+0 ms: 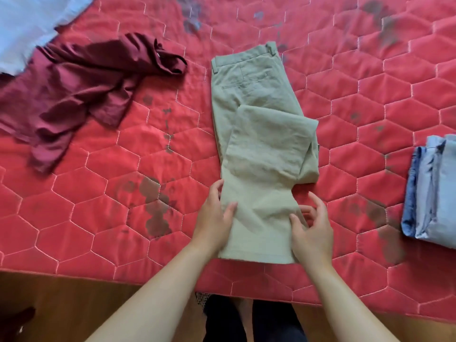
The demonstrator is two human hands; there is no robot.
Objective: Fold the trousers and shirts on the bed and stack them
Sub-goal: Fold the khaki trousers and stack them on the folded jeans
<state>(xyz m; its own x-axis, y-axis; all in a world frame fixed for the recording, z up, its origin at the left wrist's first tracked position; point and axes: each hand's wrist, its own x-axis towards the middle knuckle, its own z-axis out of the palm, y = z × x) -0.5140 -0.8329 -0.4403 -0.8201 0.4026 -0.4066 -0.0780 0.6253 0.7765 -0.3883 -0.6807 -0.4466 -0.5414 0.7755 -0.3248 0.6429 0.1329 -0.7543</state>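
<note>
View: head camera, looking down.
Task thing: khaki trousers lie mid-bed on the red quilt, waistband far, legs doubled back, fold end near.
Grip, left hand: closed on the trousers' near-left edge, thumb on top, fingers round the side.
Grip, right hand: loose and spread, thumb resting on the near-right edge.
Left, far: crumpled maroon shirt; pale blue cloth beyond it.
Right: folded blue stack.
</note>
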